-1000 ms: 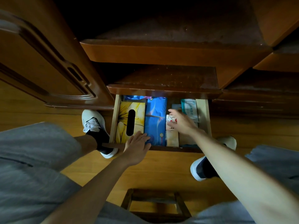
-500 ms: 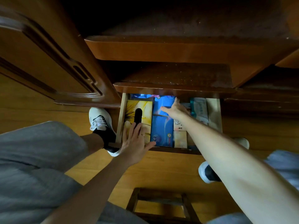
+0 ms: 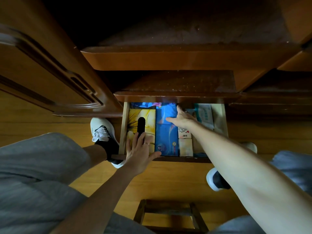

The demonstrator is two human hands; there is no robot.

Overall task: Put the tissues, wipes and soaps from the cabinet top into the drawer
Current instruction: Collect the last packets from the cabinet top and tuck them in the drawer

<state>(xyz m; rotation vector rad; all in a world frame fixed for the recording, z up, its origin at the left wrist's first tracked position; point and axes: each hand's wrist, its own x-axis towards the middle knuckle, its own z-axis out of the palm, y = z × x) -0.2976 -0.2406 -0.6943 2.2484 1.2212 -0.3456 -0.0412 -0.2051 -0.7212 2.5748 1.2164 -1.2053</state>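
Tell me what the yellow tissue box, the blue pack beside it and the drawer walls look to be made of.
Yellow tissue box: likely printed cardboard, matte, with crisp flat faces and a cut oval slot. Blue pack: probably plastic film, slightly glossy, with soft sheen. Drawer: pale unfinished-looking wood walls, behind a darker varnished front.

Under left hand: yellow tissue box, black line pattern, black oval slot. Under right hand: blue pack. Beside it: pale teal-white wipes pack.

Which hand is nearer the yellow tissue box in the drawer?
Left. The left hand lies flat on the yellow tissue box's near end; the right hand is off it, resting over the blue pack beside it.
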